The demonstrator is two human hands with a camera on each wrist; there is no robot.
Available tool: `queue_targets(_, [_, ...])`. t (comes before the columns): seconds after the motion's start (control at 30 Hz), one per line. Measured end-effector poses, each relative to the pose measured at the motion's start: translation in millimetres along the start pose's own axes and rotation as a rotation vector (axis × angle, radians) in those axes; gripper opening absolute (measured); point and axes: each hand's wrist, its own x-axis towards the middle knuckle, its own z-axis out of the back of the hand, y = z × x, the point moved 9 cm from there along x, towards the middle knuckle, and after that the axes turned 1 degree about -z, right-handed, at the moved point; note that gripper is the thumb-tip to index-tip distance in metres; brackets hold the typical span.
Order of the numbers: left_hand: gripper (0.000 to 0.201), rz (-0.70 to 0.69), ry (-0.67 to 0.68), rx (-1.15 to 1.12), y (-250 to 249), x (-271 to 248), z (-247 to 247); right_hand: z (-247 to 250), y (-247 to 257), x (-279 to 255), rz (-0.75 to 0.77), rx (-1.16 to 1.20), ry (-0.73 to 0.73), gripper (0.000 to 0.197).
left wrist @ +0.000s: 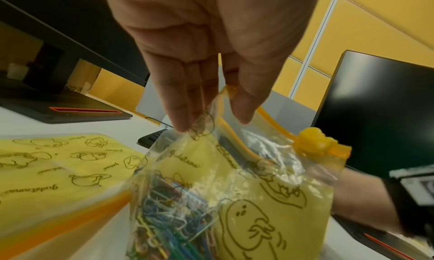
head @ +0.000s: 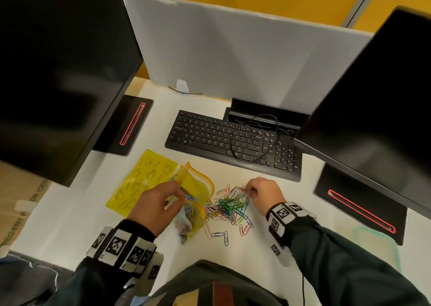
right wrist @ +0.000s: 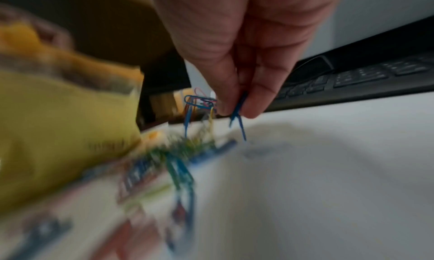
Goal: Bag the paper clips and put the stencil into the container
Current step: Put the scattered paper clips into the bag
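Observation:
A yellow-printed clear zip bag (head: pixel 198 186) with an orange slider stands on the white desk, mouth up. My left hand (head: pixel 179 190) pinches the near lip of that mouth; in the left wrist view its fingers (left wrist: pixel 178 115) grip the plastic, and several coloured paper clips (left wrist: pixel 169 217) lie inside the bag (left wrist: pixel 270 199). To the right of the bag is a loose pile of paper clips (head: pixel 229 206). My right hand (head: pixel 249 190) pinches a few clips at the pile's far edge; a blue clip (right wrist: pixel 238 115) hangs from its fingertips (right wrist: pixel 252 108). A flat yellow printed sheet (head: pixel 137 182) lies left of the bag.
A black keyboard (head: pixel 233 142) with a looped cable lies behind the clips. Two dark monitors (head: pixel 58 72) (head: pixel 373 107) overhang the desk on both sides, on bases with red slots (head: pixel 130 126) (head: pixel 359 210). A grey divider (head: pixel 233 49) closes the back. A faint clear green-edged shape (head: pixel 375 238) sits at right.

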Motion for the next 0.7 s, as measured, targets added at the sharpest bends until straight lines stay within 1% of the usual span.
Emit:
queue_targets(0.07, [0.035, -0.02, -0.004, -0.004, -0.7, -0.3, -0.2, 20.5, 7.3, -6.1, -0.027, 0.15, -0.095, 0.017])
queue_targets(0.1, [0.035, -0.028, -0.005, -0.006, -0.9, -0.2, -0.6, 29.0, 14.8, -8.5, -0.03, 0.217, -0.118, 0.015])
queue_targets(0.17, [0.032, -0.032, -0.004, -0.02, -0.7, 0.4, -1.1, 42.4, 35.9, -11.4, -0.009, 0.326, -0.13, 0.012])
queue_targets(0.27, [0.03, -0.032, 0.003, -0.035, 1.0, 1.4, -1.4, 57.8, 72.7, -13.1, 0.065, 0.426, -0.139, 0.01])
queue_targets(0.37, [0.031, -0.026, 0.012, -0.038, 3.7, 2.7, -1.9, 61.1, 106.2, -11.0, 0.144, 0.39, -0.119, 0.011])
queue_targets(0.47, [0.033, -0.022, 0.016, -0.056, 4.6, 3.4, -2.5, 38.6, 134.1, -8.7, 0.224, 0.212, 0.016, 0.021])
queue_targets(0.53, [0.035, -0.029, 0.016, -0.069, 4.7, 3.2, -1.7, 29.0, 136.8, -8.6, 0.224, 0.226, 0.065, 0.026])
queue_targets(0.57, [0.035, -0.032, 0.015, -0.073, 5.4, 2.8, -1.2, 32.7, 132.2, -7.2, 0.199, 0.272, 0.037, 0.027])
queue_targets(0.63, [0.027, -0.024, 0.014, -0.069, 8.1, 2.1, -0.2, 43.4, 112.7, 0.5, 0.138, 0.326, -0.072, 0.026])
queue_targets(0.67, [0.024, -0.019, 0.015, -0.063, 9.5, 1.3, -0.1, 43.4, 100.7, 7.0, 0.123, 0.288, -0.099, 0.029])
queue_targets(0.7, [0.024, -0.019, 0.015, -0.064, 10.6, 0.8, -0.2, 38.4, 90.9, 13.3, 0.127, 0.193, -0.078, 0.037])
